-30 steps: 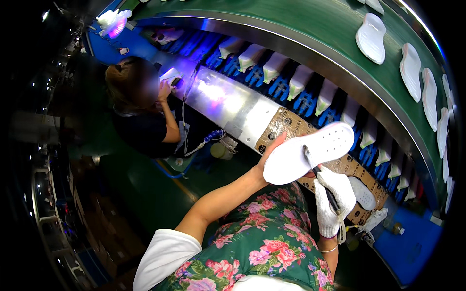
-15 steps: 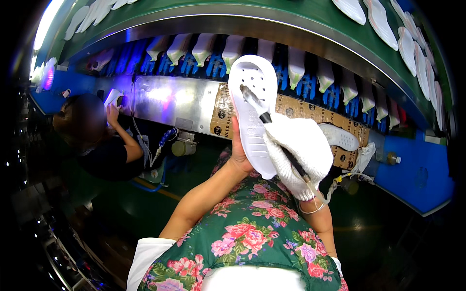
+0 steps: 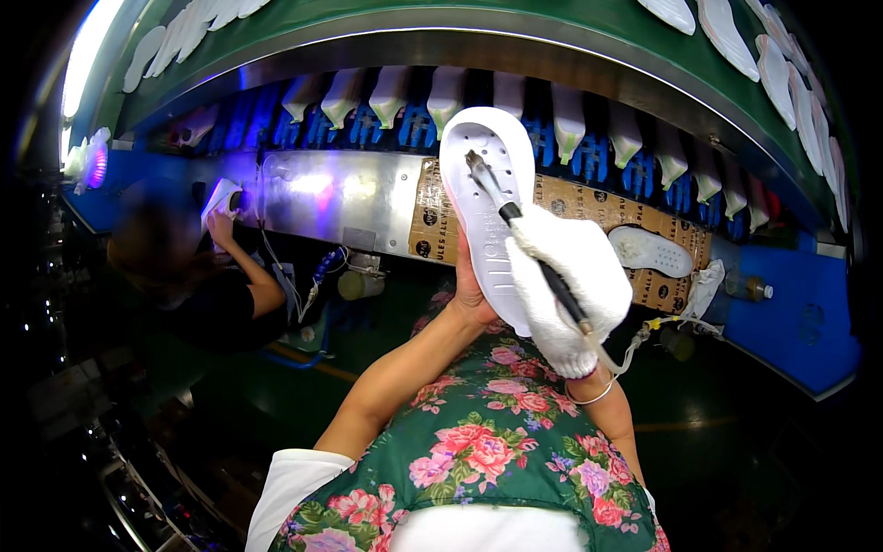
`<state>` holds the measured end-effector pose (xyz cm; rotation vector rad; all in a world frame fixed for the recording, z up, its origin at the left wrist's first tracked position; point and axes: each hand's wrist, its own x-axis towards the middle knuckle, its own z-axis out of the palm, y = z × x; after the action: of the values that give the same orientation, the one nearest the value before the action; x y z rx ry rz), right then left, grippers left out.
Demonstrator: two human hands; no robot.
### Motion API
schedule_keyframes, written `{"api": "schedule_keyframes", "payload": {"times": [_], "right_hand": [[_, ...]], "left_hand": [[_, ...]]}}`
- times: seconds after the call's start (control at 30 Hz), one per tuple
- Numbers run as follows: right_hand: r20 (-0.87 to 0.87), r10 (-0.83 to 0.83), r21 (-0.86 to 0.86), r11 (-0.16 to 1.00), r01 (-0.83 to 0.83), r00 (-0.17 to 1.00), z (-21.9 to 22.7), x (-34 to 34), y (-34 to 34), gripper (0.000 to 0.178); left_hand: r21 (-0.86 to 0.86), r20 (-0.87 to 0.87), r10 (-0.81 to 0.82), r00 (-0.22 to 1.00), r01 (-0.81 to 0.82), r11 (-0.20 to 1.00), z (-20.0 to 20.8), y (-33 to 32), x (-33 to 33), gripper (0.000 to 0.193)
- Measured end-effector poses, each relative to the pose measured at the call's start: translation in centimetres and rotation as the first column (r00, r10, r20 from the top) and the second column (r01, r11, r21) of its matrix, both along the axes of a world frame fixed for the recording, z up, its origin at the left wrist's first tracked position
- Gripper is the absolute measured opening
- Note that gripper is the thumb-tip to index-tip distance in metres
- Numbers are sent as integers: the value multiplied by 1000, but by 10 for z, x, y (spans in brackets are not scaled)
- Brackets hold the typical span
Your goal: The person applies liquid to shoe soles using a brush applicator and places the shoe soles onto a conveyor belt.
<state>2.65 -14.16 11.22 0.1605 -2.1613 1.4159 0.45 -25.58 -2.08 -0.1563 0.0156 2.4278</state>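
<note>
My bare left hand (image 3: pixel 469 285) grips a white shoe sole (image 3: pixel 497 253) from its left side and beneath, fingers mostly hidden behind it. The sole is upright in front of me, its wide end with small holes at the top. In a white knitted glove, my right hand (image 3: pixel 581 276) is closed round the dark handle of a brush (image 3: pixel 492 189). A pale tube runs from the handle's lower end past my wrist. The brush's bristles rest on or just over the sole's upper part, among the holes.
Another sole (image 3: pixel 651 251) lies on cardboard (image 3: pixel 432 213) along the bench, near a crumpled cloth (image 3: pixel 705 288) and bottle (image 3: pixel 751 289). White-and-green shoe parts (image 3: pixel 568 124) hang on blue holders behind. Above runs a green belt (image 3: pixel 368 20) with soles. A co-worker's hand (image 3: pixel 221 227) holds a white piece at left.
The bristles have moved up and slightly right, from the sole's left side towards the middle of its upper part. Both hands and the sole sit slightly further right in the picture.
</note>
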Motion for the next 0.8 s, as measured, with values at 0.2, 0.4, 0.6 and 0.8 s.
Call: {"api": "schedule_keyframes", "payload": {"times": [0.2, 0.4, 0.6, 0.8], "right_hand": [[-29, 52, 24, 998, -52, 998, -4, -2, -8, 21], [-12, 3, 206, 979, 0, 1000, -21, 3, -16, 31], [63, 40, 40, 998, -43, 997, -20, 5, -4, 21], [27, 186, 74, 980, -187, 982, -29, 8, -10, 29]], "left_hand": [[105, -66, -32, 997, 39, 994, 1, 2, -12, 99], [-112, -71, 7, 997, -15, 994, 14, -3, -18, 95], [134, -56, 61, 997, -53, 990, 18, -9, -30, 96], [21, -158, -15, 987, 19, 1000, 17, -11, -40, 91]]}}
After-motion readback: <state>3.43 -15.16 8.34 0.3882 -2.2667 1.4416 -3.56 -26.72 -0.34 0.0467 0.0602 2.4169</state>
